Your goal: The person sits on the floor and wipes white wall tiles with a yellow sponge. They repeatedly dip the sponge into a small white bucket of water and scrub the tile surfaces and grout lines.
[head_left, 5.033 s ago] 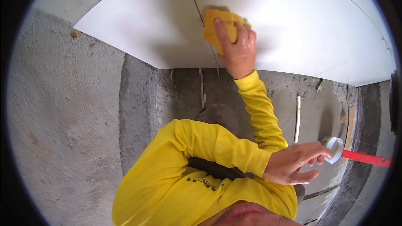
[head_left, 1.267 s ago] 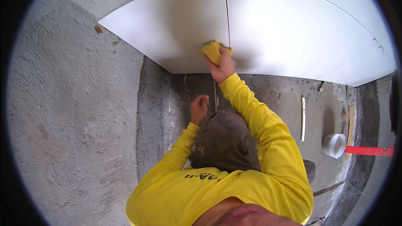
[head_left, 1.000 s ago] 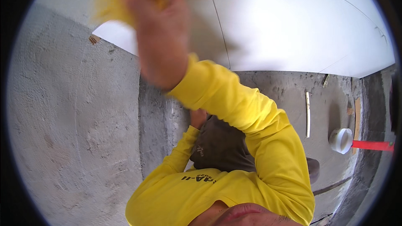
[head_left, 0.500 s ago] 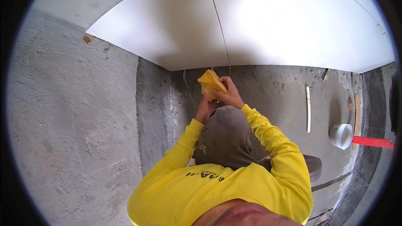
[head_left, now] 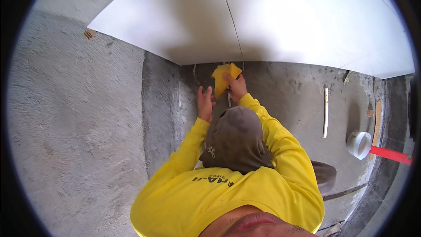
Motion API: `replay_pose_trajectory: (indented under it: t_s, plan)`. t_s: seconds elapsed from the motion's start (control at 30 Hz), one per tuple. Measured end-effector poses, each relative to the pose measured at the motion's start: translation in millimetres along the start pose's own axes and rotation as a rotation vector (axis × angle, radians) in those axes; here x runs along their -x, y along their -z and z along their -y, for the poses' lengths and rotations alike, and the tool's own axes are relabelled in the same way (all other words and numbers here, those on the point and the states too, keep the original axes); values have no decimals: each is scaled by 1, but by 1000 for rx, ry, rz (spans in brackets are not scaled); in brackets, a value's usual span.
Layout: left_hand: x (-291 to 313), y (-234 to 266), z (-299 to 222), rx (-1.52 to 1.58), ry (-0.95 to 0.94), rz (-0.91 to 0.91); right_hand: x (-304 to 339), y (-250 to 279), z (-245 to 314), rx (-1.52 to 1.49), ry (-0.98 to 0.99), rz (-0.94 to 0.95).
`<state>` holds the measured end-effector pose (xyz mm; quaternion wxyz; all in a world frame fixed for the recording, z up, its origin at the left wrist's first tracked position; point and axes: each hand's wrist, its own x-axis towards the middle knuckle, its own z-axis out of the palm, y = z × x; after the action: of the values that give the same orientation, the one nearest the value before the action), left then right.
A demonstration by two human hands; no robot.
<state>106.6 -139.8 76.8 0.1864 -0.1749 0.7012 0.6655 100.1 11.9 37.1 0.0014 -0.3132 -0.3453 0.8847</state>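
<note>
A yellow sponge [head_left: 225,75], torn-looking at its edges, is gripped in my right hand [head_left: 238,87]. It is raised just in front of the bottom edge of the large white panels [head_left: 298,22], near the dark joint between two of them. My left hand [head_left: 205,104] is apart from the sponge, a little to its lower left, with its fingers spread and nothing in it. Between the hands, a thin pale strip [head_left: 229,99] shows in part beyond my knee.
On the concrete floor to the right lie a narrow white strip [head_left: 326,113], a round white container [head_left: 358,145] and a long red bar [head_left: 391,154]. Rough grey concrete wall [head_left: 79,105] spans the left side. A piece of cardboard [head_left: 376,123] lies at the far right.
My left hand has let go of the sponge and moved away to the left. The right hand has carried the sponge slightly right and nearer the panels.
</note>
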Motion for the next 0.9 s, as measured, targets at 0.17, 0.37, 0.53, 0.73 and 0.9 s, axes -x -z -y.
replay_pose_trajectory:
  t_s: [0.17, 0.37, 0.53, 0.73, 0.9]
  plan:
    - [67, -2, -67, -37, -402, 187, -37, -54, 55, -446, 61, 12]
    - [117, -21, -89, 15, -684, 288, 27, -135, 131, 637, 1147, 103]
    - [131, -30, -86, 84, -787, 313, 132, -213, 239, 70, 1522, 351]
    - [136, -33, -71, -64, -924, 362, 136, -112, 202, 240, 1260, 141]
    - [142, -42, -78, -235, -1009, 438, 93, -72, 240, 55, 1736, -326]
